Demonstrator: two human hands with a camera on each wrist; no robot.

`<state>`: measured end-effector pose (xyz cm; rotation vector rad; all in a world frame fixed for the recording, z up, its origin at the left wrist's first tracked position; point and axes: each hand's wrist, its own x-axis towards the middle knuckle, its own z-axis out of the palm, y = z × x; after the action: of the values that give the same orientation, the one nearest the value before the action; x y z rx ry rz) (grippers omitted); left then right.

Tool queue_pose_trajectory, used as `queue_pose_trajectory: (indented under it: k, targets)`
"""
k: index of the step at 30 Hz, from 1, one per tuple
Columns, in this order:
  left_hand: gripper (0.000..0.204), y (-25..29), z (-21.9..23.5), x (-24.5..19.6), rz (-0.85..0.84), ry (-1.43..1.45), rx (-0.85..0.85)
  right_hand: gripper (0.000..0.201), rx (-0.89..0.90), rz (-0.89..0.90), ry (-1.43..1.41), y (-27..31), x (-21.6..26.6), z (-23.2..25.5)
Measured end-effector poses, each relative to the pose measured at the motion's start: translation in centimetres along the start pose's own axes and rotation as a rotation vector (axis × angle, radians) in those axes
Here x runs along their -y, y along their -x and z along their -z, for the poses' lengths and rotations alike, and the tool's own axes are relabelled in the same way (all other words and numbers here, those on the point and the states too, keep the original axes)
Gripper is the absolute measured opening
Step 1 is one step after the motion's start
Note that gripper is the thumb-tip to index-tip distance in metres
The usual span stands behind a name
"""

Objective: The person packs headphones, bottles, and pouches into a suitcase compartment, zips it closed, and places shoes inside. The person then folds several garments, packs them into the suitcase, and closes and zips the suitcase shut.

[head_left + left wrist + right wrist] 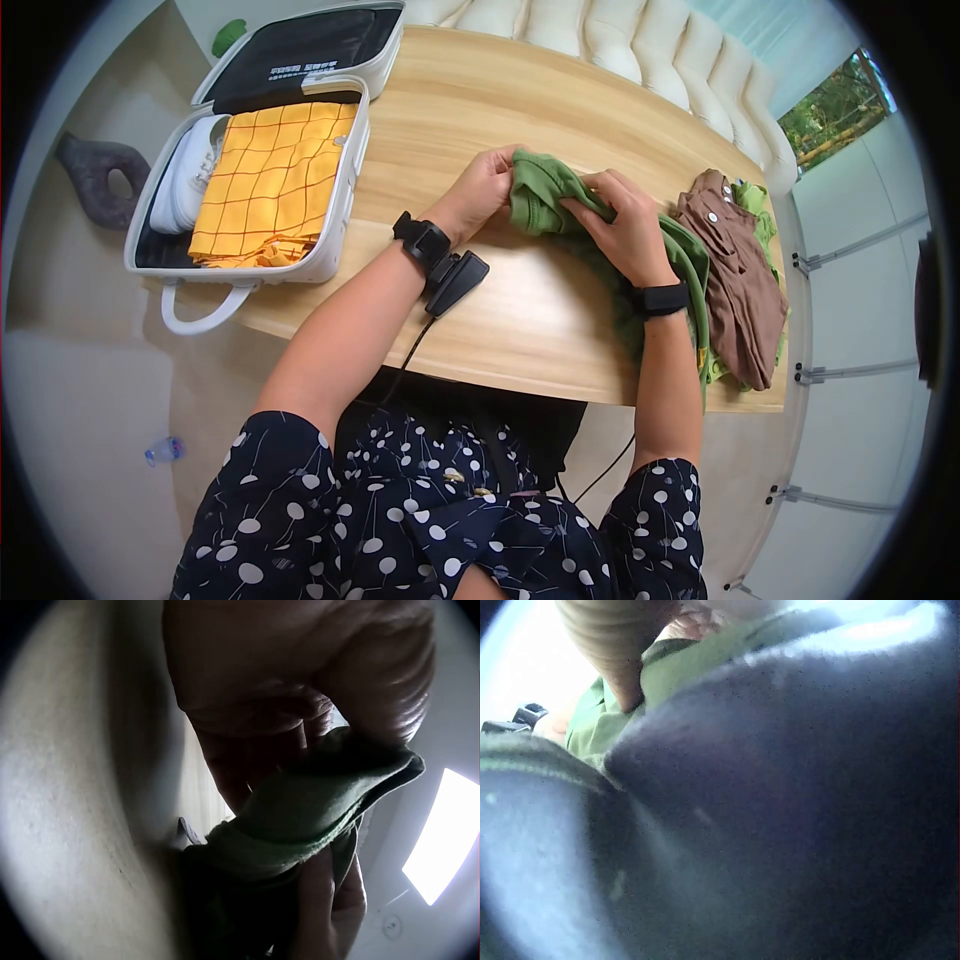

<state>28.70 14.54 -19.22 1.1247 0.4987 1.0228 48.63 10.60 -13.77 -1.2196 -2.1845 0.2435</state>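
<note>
A green garment [545, 195] is held up above the table by both hands. The left hand [480, 190] pinches its left end between thumb and fingers; in the left wrist view the thumb presses on the folded green cloth [300, 814]. The right hand [630, 225] grips the garment's upper edge a little to the right, thumb on the near side. From there the cloth hangs down behind the right wrist to the table's front edge. In the right wrist view the cloth [727, 810] fills most of the picture.
An open white suitcase [350, 190] at the left holds a yellow checked cloth [270, 180] and white shoes [185, 180]. Brown clothing [735, 280] lies over light green cloth [760, 210] on the wooden table's [450, 100] right side. A cable [408, 355] hangs from the left wrist.
</note>
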Motion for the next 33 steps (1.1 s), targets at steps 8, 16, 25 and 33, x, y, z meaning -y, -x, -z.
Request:
queue_pose_trajectory:
  k: [8, 16, 25, 33]
  targets:
    - [0.021, 0.3, -0.8, -0.1, 0.046, 0.131, -0.145, 0.016, -0.394, 0.121, -0.012, -0.4, 0.7, -0.2]
    - [0.025, 0.9, -1.2, -0.9, 0.051, 0.229, -0.179, 0.022, -0.208, 0.21, 0.141, 0.0, 1.3, 0.2]
    - [0.021, 0.8, -1.3, -1.2, 0.076, 0.225, -0.141, 0.042, -0.024, 0.197, 0.095, 0.2, 1.2, -0.3]
    - [0.024, 0.7, -1.2, -1.1, 0.101, 0.114, -0.021, 0.049, 0.071, 0.172, 0.093, 0.3, 1.1, -0.3]
